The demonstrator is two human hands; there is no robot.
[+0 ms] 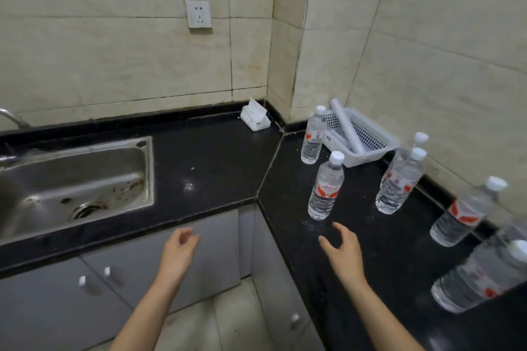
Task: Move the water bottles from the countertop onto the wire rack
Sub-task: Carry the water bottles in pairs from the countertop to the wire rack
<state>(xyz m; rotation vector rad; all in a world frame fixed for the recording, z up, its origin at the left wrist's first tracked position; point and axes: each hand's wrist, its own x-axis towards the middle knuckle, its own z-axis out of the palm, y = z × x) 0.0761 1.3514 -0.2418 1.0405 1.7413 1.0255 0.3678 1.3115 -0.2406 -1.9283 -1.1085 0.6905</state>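
A black corner bench (216,162) under tiled walls carries the water bottles, all standing on its right wing. Your right hand (343,251), fingers (340,228) spread and holding nothing, hovers just short of the nearest bottle (325,188). Your left hand (178,248), loosely curled and empty, hangs off the bench edge beside the steel sink (71,179). A white basket (368,134) sits in the corner.

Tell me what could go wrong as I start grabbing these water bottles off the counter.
Your right hand is open just short of the nearest bottle, which stands near the counter edge; a clumsy reach might tip it to the floor. The two bottles by the wall stand close together, so lifting one could topple the other. No rack is in view.
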